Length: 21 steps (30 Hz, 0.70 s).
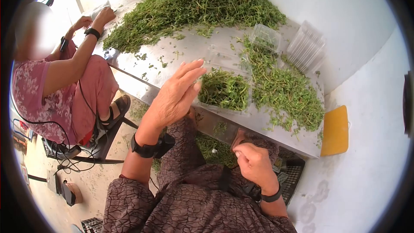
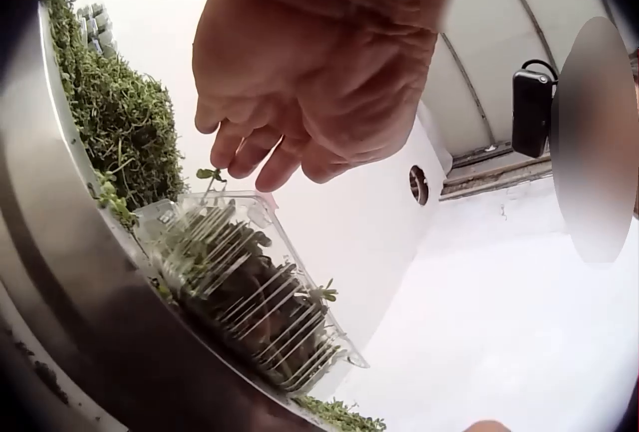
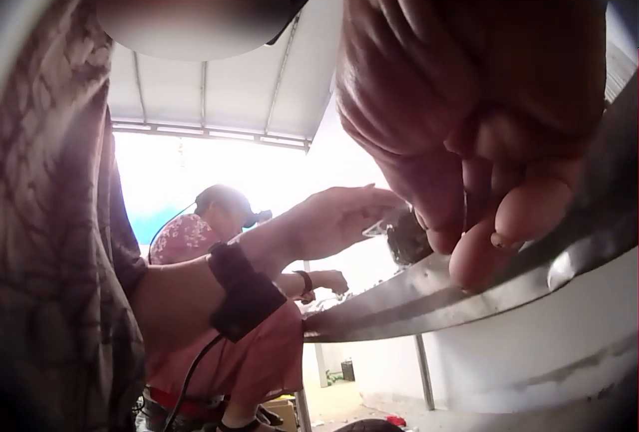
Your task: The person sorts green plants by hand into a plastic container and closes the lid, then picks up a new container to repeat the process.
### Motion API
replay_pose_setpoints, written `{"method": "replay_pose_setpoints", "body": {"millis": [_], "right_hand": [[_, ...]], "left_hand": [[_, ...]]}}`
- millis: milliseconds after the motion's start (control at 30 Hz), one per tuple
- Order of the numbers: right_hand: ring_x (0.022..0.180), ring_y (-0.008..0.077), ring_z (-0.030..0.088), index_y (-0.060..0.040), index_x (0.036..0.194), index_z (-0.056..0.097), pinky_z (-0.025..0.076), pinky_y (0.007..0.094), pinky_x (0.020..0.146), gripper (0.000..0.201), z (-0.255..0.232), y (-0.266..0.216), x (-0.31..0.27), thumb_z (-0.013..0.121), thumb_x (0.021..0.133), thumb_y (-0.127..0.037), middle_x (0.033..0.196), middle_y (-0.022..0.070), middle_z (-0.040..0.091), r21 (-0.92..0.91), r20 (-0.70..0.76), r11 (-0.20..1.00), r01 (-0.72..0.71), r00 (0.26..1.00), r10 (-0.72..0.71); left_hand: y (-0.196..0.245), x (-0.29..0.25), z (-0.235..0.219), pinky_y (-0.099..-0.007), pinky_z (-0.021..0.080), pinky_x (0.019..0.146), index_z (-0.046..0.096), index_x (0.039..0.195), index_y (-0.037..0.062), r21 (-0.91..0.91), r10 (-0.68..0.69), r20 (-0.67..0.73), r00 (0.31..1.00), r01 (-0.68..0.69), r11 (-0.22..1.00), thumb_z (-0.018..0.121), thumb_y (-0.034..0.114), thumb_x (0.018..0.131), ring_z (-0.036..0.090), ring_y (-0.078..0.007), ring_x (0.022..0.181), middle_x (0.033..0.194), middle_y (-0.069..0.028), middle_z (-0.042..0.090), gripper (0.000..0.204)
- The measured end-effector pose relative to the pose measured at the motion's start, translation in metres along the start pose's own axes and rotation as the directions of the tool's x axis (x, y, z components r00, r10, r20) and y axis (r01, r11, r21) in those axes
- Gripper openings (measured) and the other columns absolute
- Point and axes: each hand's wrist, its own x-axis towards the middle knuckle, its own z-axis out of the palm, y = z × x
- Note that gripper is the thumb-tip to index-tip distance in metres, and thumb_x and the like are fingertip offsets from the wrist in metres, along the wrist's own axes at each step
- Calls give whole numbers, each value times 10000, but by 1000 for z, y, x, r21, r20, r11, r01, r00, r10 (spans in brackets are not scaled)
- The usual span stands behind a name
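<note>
With your left hand (image 1: 174, 95) open beside the clear rectangular plastic box (image 1: 249, 97) of green leafy sprigs (image 1: 225, 89) and your right hand (image 1: 255, 163) loosely curled, empty, a careless wrist knock could tip it off the silver metal table (image 1: 133, 67).

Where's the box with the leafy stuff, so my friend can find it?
Find the metal table, then its near edge. Just beyond the person's raised left hand sits an open, clear plastic box. It's full of leafy greens, unlike the stacked clear boxes by the wall.
</note>
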Motion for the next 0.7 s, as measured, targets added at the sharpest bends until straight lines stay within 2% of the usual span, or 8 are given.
{"method": "replay_pose_setpoints", "body": {"millis": [100,200,233,267,333,367,533,700], "right_hand": [[581,268,618,-8,939,639,493,310,555,113,-14,-11,3,641,826,-4,779,141,652,-10,-150,1000,3,989,-5],[588,251,627,-9,958,648,495,306,553,119,-27,-17,9,653,841,-27,795,140,657,-52,-296,999,6,955,-21],[709,282,663,9,1029,640,521,332,637,176,-32,-16,8,644,868,-63,892,165,674,-66,-261,994,-86,963,66],[709,282,663,9,1029,640,521,332,637,176,-35,-14,11,644,868,-63,892,165,674,-71,-259,994,-85,964,64],[874,320,671,24,1125,608,526,372,747,265,-38,-7,25,624,885,-86,1010,193,672,-192,-330,981,42,938,-105],[1016,350,636,19,1223,566,498,406,868,346,-41,-8,31,598,921,-147,1141,213,639,-137,-300,990,18,952,-59],[1129,353,584,6,1265,551,459,402,951,382,-43,-2,68,561,963,-227,1224,217,599,-94,-310,995,37,949,-65],[1191,355,548,-8,1275,552,442,406,980,377,-37,7,89,530,984,-247,1239,221,589,-81,-307,996,-24,952,-2]], "left_hand": [[0,-16,-4,-450,306,1121,561,1248,7,-18,-28,-24,999,28,999,493,59,917,517,-363,1238,1367,-187,522,342],[-1,-31,-6,-463,300,1125,563,1245,5,-45,-77,-36,996,75,996,495,64,924,504,-357,1261,1370,-185,521,333],[-3,-36,-5,-463,300,1125,563,1245,5,-47,-77,-40,996,75,996,495,64,924,504,-357,1261,1370,-185,521,333],[-7,-40,-4,-470,294,1129,566,1246,10,-34,-58,-44,997,57,998,495,74,930,495,-351,1273,1373,-184,518,330],[-11,-41,-2,-476,287,1133,568,1246,14,-31,-37,-44,998,36,999,495,83,936,485,-346,1286,1377,-184,516,326],[-11,-40,-1,-485,282,1137,570,1249,19,-20,-33,-56,998,32,999,497,94,939,476,-347,1295,1376,-180,517,327],[-13,-20,1,-501,258,1150,573,1262,33,-6,18,-61,998,-19,1000,498,122,946,442,-346,1324,1398,-162,499,337],[-9,2,16,-507,232,1162,537,1310,36,148,135,62,989,-142,979,510,160,945,367,-334,1376,1452,-152,438,386]]}}
